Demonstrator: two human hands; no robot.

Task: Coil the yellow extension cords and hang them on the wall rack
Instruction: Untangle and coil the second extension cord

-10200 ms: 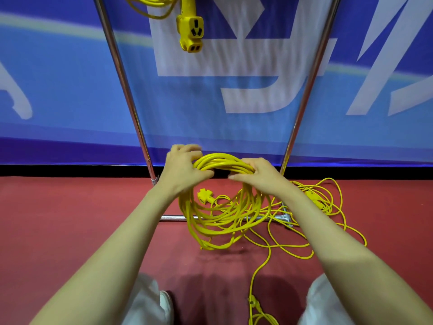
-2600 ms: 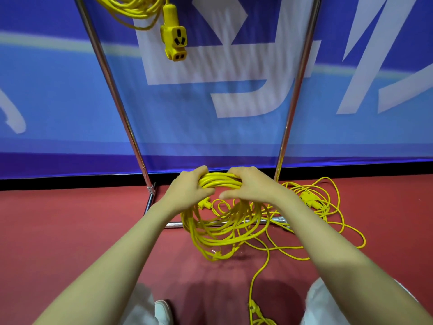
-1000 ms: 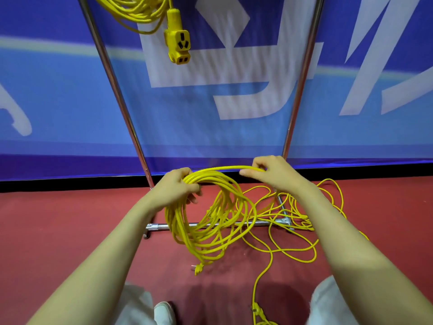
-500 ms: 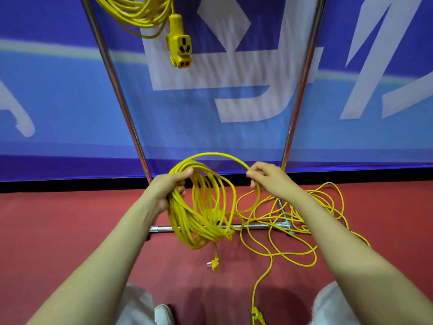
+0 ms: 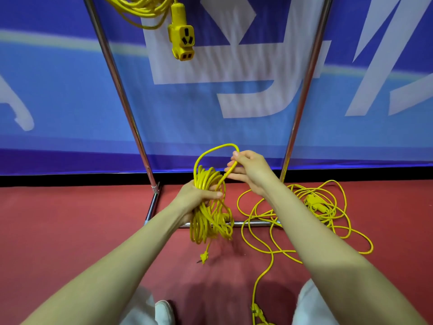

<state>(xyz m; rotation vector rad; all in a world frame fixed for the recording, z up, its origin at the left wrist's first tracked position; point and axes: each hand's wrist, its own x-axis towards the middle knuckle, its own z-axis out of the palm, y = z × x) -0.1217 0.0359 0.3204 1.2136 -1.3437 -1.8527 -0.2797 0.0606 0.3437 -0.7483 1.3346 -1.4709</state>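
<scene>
Your left hand point(image 5: 195, 198) grips the coil point(image 5: 206, 221) round its middle, fingers wrapped tight so the loops hang as one bundle. Its plug point(image 5: 203, 256) dangles at the floor point(image 5: 70, 231), touching or not I cannot tell. Your right hand point(image 5: 250, 171) pinches the free strand point(image 5: 212, 150), arched over the coil's top, placed to bind the bundle. The loose cord point(image 5: 316, 207) sprawls near the floor's far edge beside the rack post point(image 5: 302, 109), and a hung cord point(image 5: 181, 41) waits above.
</scene>
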